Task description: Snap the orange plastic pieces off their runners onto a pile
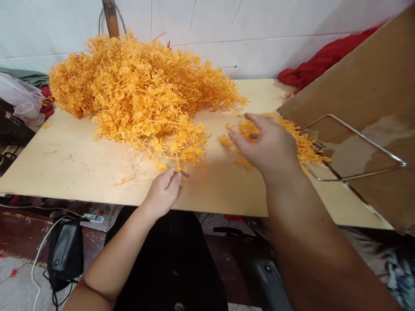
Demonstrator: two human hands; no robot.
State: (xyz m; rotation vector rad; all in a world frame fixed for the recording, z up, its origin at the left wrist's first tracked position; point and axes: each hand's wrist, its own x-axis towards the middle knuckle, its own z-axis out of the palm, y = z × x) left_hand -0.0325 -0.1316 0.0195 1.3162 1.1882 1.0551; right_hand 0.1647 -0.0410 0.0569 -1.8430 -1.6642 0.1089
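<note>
A large heap of orange plastic sprigs (139,86) covers the back left of the pale board (81,172). At the heap's front edge my left hand (165,188) pinches an orange sprig between thumb and fingers. My right hand (267,142) is over a smaller orange pile (301,140) to the right, with thumb and fingers apart and nothing seen between them. Part of that smaller pile is hidden under my right hand.
A brown cardboard sheet (356,95) leans at the right, with a bent metal rod frame (366,136) before it. Red material (324,58) lies behind. At the far left are a clear plastic cup (28,111) and a black object (14,129).
</note>
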